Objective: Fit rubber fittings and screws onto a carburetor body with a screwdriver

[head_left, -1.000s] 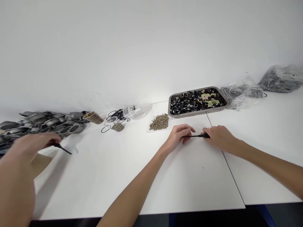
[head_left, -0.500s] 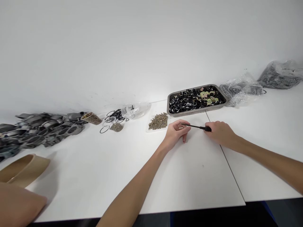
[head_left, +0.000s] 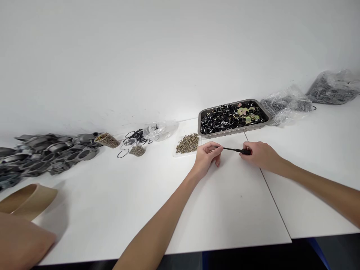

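Over to the far left of the metal tray [head_left: 225,134], a co-worker's arm [head_left: 25,240] has changed most: a second ago its hand held a dark tool over the table, and now only a blurred stretch of skin shows, so I cannot tell that hand's state, while a beige open vessel [head_left: 42,202] stands in plain sight beside it. Just in front of the tray, the screwdriver [head_left: 238,150] has shifted slightly towards it, handle [head_left: 246,152] to the right, roughly along its near side.

The right hand [head_left: 261,155] is curled closed around the handle, probably because a full grip guides it best. The left hand [head_left: 206,157] pinches the slim end between thumb and forefinger, other fingers loosely bent, most likely to steady the tip; whether a small part sits there is hidden.

Small brass-coloured pieces [head_left: 188,143] lie in a shallow dish [head_left: 184,154] immediately left of the tray, beside the left hand, presumably for easy reach. The tray's raised walls seem to keep its loose black rings [head_left: 219,122] and yellowish plates [head_left: 248,112] together; a clear bag [head_left: 289,107] sits right beside it, and grey parts [head_left: 56,152] are heaped well to its left
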A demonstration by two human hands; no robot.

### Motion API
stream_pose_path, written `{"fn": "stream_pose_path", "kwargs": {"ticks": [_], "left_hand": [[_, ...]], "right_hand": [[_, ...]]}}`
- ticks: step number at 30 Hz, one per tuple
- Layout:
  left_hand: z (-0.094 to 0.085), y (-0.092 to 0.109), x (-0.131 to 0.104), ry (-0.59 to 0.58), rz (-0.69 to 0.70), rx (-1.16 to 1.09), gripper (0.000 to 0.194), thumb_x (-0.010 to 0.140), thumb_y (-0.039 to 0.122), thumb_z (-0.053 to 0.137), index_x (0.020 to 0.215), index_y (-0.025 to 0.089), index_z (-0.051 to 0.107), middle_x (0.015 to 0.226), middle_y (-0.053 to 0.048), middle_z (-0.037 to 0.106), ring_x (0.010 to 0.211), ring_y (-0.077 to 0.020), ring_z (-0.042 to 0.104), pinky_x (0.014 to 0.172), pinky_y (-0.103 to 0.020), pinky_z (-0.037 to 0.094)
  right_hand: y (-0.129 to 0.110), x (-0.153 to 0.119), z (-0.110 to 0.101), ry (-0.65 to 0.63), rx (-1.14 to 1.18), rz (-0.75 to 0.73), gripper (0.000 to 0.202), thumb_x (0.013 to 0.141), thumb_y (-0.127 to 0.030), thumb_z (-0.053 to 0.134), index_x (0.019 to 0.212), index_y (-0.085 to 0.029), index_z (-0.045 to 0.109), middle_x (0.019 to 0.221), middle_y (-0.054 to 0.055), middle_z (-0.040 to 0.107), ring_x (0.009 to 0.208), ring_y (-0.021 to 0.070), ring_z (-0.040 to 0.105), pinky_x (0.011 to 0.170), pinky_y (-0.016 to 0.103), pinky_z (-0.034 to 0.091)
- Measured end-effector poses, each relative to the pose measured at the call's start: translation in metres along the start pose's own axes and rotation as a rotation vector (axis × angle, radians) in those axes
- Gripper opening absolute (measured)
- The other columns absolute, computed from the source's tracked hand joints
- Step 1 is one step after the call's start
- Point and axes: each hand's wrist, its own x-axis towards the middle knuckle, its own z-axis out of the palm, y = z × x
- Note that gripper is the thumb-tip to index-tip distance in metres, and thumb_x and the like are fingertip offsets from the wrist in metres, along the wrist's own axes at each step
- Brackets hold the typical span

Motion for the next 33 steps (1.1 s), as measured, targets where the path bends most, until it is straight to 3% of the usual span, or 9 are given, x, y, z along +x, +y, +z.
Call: {"fn": "stream_pose_path", "kwargs": {"ticks": [3, 7, 11, 16, 24, 33], "left_hand": [[0.000, 0.000, 0.001, 0.039, 0.010, -0.033, 0.039, 0.064, 0.041, 0.083, 0.078, 0.015, 0.057, 0.047, 0.006, 0.051, 0.033, -0.0092, 0.043, 0.035, -0.025, 0.037], [-0.001, 0.002, 0.001, 0.073, -0.007, -0.098, 0.038, 0.064, 0.037, 0.083, 0.080, 0.016, 0.056, 0.047, 0.007, 0.049, 0.035, -0.0091, 0.041, 0.036, -0.026, 0.039], [-0.002, 0.001, 0.002, 0.094, -0.005, -0.121, 0.040, 0.063, 0.038, 0.083, 0.083, 0.017, 0.055, 0.047, 0.009, 0.047, 0.035, -0.0084, 0.040, 0.036, -0.025, 0.039], [-0.002, 0.000, 0.002, 0.094, 0.005, -0.093, 0.041, 0.063, 0.040, 0.083, 0.081, 0.017, 0.054, 0.046, 0.008, 0.048, 0.034, -0.0084, 0.040, 0.035, -0.026, 0.039], [-0.002, 0.000, 0.002, 0.085, 0.004, -0.094, 0.039, 0.063, 0.037, 0.083, 0.079, 0.017, 0.054, 0.045, 0.008, 0.047, 0.034, -0.0087, 0.040, 0.035, -0.026, 0.039], [-0.003, -0.001, 0.002, 0.078, 0.004, -0.094, 0.037, 0.065, 0.036, 0.081, 0.079, 0.017, 0.053, 0.046, 0.008, 0.047, 0.034, -0.0085, 0.040, 0.035, -0.026, 0.040]], "right_hand": [[0.008, 0.007, -0.008, -0.087, 0.341, -0.054, 0.019, 0.077, -0.036, 0.063, 0.083, -0.022, 0.052, 0.065, -0.003, 0.058, 0.056, 0.0116, 0.045, 0.052, 0.023, 0.029], [0.020, 0.017, -0.021, -0.284, 0.805, 0.003, 0.030, 0.076, -0.038, 0.067, 0.095, -0.021, 0.052, 0.075, 0.000, 0.063, 0.054, 0.0095, 0.043, 0.049, 0.022, 0.031], [0.030, 0.025, -0.024, -0.286, 1.074, 0.080, 0.021, 0.081, -0.036, 0.063, 0.088, -0.018, 0.055, 0.083, 0.005, 0.063, 0.060, 0.0115, 0.050, 0.049, 0.022, 0.037], [0.039, 0.035, -0.022, -0.265, 1.212, 0.172, 0.012, 0.087, -0.027, 0.047, 0.091, -0.018, 0.053, 0.108, 0.012, 0.069, 0.062, 0.0134, 0.055, 0.062, 0.028, 0.047], [0.046, 0.038, -0.019, -0.341, 1.262, 0.090, 0.018, 0.080, -0.016, 0.045, 0.097, -0.016, 0.051, 0.112, 0.015, 0.069, 0.065, 0.0162, 0.062, 0.069, 0.032, 0.050], [0.037, 0.033, -0.021, -0.321, 1.369, 0.231, 0.021, 0.080, -0.007, 0.049, 0.098, -0.015, 0.056, 0.111, 0.013, 0.069, 0.064, 0.0128, 0.060, 0.068, 0.027, 0.050]]}}
